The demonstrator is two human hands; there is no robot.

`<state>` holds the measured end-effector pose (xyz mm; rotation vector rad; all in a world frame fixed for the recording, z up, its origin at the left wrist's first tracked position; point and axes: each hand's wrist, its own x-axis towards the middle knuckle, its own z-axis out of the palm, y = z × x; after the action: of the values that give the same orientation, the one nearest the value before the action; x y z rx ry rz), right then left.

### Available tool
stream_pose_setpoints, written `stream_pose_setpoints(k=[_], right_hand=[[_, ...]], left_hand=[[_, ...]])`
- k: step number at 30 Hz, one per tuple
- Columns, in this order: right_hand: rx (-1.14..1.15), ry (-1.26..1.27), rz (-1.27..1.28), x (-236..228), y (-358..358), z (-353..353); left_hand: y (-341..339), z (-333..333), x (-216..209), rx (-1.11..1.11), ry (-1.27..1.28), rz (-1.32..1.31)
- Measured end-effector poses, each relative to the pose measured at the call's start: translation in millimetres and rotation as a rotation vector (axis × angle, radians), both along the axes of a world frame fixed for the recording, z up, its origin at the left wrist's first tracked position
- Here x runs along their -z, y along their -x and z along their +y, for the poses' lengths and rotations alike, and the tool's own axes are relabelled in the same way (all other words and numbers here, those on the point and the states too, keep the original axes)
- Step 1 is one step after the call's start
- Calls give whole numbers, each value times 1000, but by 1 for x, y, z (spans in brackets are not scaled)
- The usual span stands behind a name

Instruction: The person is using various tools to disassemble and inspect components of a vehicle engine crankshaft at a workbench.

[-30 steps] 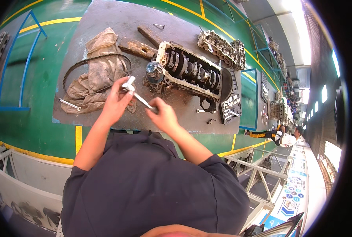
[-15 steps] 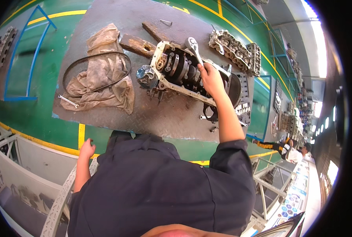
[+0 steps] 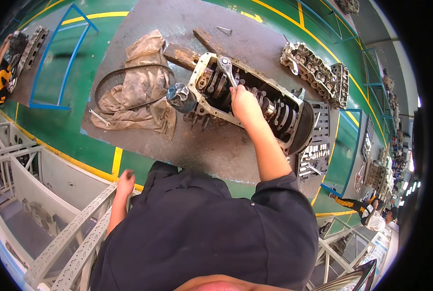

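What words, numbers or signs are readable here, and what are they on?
I copy no lettering, but markings show here:
Green floor past the table: yellow painted mark, shape unclear.
Pale board, lower right: bluish print, too blurred to read.
Ratchet in the right hand: nothing legible.

On the table (image 3: 211,148), the block (image 3: 276,110) is flanked at left by the rag (image 3: 141,89), across which the belt (image 3: 95,95) is laid, at right by the tray (image 3: 320,118), behind right by the cylinder head (image 3: 309,69). The ratchet (image 3: 226,69) is held over the block.
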<state>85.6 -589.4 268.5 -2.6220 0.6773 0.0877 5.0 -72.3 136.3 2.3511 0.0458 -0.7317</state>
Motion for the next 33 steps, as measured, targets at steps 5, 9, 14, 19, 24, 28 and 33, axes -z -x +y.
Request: stream_pose_setpoints(k=[5,9,14,19,24,28,33], right_hand=[[30,-14,0,1,1,9],[70,-25,17,0,0,16],[155,-18,40,-5,-5,23],[198,-114,88,-6,-14,35],[221,-206,117,-8,-20,50],[295,-373,-159,-9,-4,64],[544,-1178,-461,10,27,96]], left_hand=[[-88,-171,-109,248,405,-205],[-166,-310,-160,513,552,-524],[-236,-446,-157,544,384,-535],[-244,-489,-123,691,-148,-448],[-250,-486,-119,834,-147,-502],[-250,-484,-127,900,-122,-513],[-253,-479,-125,982,-76,-537]])
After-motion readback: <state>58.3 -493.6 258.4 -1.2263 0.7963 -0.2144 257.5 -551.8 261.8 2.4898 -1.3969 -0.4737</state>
